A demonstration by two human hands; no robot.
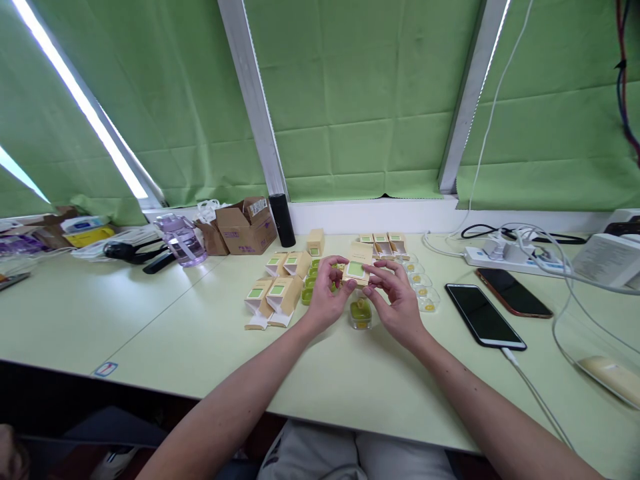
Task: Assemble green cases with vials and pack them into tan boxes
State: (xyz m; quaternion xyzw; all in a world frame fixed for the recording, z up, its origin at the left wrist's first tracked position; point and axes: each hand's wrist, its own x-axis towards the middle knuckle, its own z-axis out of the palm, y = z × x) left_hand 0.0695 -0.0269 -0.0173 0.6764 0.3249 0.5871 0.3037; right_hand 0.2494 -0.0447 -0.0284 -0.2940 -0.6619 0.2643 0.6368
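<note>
Between my two hands is a small cream-coloured box point(356, 270) with a pale green window. My left hand point(327, 293) grips its left side, and the fingers of my right hand point(397, 300) are on its right side. Just below the box, a clear plastic cup with green contents point(361, 313) stands on the table. More green cups point(309, 283) are partly hidden behind my left hand. Beyond my right hand lie clear cups with yellow spots point(423, 287). Several cream boxes with open flaps point(283, 293) stand to the left of my hands.
Three cream boxes point(383, 243) and a single one point(315, 241) stand at the back. Two phones point(485, 315) and a power strip point(505, 257) with cables lie right. A cardboard box point(245, 227), black cylinder point(283, 220) and purple bottle point(181, 240) stand back left.
</note>
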